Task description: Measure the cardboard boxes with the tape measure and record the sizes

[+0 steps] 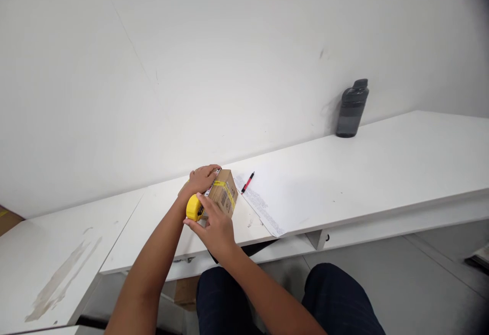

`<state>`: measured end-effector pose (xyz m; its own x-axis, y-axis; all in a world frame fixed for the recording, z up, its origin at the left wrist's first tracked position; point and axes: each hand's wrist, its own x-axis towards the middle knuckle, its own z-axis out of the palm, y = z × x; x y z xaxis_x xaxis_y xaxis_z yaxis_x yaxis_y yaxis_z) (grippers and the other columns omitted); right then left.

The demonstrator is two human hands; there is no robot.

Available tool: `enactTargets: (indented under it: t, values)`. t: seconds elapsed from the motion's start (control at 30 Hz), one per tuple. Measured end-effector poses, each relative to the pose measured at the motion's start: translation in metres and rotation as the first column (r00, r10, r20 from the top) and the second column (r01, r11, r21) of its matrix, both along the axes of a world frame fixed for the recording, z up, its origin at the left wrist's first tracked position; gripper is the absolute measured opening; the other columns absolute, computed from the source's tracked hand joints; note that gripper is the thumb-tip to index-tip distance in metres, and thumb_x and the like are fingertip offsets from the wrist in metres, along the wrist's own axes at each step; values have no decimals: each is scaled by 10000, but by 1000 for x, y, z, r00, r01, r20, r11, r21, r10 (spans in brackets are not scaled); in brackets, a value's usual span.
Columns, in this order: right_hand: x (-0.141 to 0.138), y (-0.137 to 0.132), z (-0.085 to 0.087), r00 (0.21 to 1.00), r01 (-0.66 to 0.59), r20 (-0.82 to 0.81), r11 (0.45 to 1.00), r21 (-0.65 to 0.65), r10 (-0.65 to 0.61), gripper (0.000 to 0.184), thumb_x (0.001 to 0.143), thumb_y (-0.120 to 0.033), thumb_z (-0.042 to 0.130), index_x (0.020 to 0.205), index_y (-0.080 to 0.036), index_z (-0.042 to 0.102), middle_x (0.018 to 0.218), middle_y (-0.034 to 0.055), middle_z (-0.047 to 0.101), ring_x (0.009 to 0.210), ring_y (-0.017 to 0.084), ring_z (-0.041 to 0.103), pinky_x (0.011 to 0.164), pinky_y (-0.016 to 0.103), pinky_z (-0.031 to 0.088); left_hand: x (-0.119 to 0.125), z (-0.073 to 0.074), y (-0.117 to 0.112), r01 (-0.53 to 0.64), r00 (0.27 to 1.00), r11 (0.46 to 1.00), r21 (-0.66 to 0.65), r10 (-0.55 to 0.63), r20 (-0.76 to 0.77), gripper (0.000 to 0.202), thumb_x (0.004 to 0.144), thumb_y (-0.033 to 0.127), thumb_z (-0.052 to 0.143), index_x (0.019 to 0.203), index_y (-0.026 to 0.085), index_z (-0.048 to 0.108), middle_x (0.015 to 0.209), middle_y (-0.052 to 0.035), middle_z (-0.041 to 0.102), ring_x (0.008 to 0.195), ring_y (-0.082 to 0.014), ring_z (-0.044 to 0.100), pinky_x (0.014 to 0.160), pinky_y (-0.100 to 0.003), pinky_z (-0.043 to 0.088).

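A small brown cardboard box [226, 192] with yellow tape stands on the white table [344, 172]. My left hand [201, 178] lies over the box's far top edge, fingers curled on it. My right hand [214, 225] grips a yellow tape measure [193, 207] against the box's near left side. A strip of the measure's tape runs across the top of the box toward my left hand.
A printed sheet of paper [260, 205] lies right of the box, with a red and black pen [247, 182] by its far end. A dark grey bottle [352, 108] stands against the wall at the right. My knees [275, 299] are under the table edge.
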<state>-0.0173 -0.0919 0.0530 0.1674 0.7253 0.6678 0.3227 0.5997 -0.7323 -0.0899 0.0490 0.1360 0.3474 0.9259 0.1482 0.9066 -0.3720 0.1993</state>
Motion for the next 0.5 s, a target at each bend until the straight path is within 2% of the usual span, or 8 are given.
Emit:
enactTargets:
  t: [0.23,0.4,0.5]
  values:
    - [-2,0,-2,1000,22,15,999,41,-22,633,813,-467,747,1384,-262,566,1311,73,663,1148,264,660,949,381,567,-1,0,0,15,1000,1000,3,-15,15,394,949,373,359,1263,384,597,1360,38,629,1298,-268,516,1136,-542,264]
    - [1,-2,-1,999,-40,-23,999,23,40,593,827,-418,731,1372,-262,557,1335,75,643,1164,264,645,946,384,562,0,1,-1,8,999,1000,6,-9,45,394,949,371,357,1273,390,582,1364,51,625,1299,-254,522,1150,-537,245]
    - [-1,-5,-2,986,-119,-122,992,-31,115,594,806,-346,726,1362,-252,540,1332,94,629,1069,246,671,859,362,586,-1,3,-4,-27,995,1000,-9,28,95,462,977,454,314,1400,391,488,1379,23,618,1318,-259,511,1157,-532,236]
